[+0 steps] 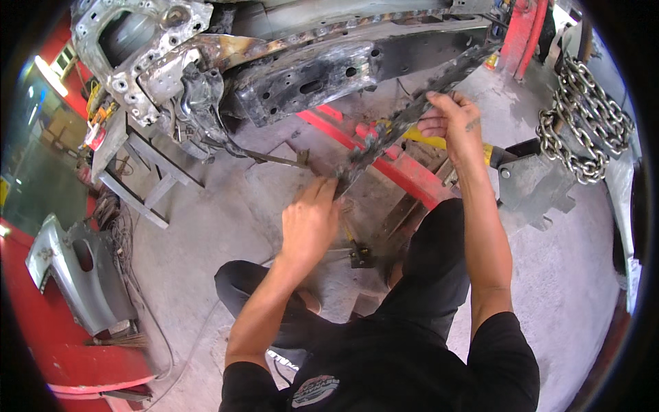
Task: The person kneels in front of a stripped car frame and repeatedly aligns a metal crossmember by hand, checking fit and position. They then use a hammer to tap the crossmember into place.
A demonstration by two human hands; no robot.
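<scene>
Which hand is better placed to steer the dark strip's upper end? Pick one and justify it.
The right hand seems better placed: it holds the dark strip farther up, nearer that end, with its arm stretched forward. The left hand is down at the lower end.

I count from afar, in my head-camera view, one bare left hand (311,218) and one bare right hand (453,123), one long, dark, ragged-edged metal strip (405,121), one curved silver metal car fender (103,288), one heap of shiny steel chain (584,118), one black perforated metal beam (331,74) and one grey angular metal stand (161,188).
</scene>
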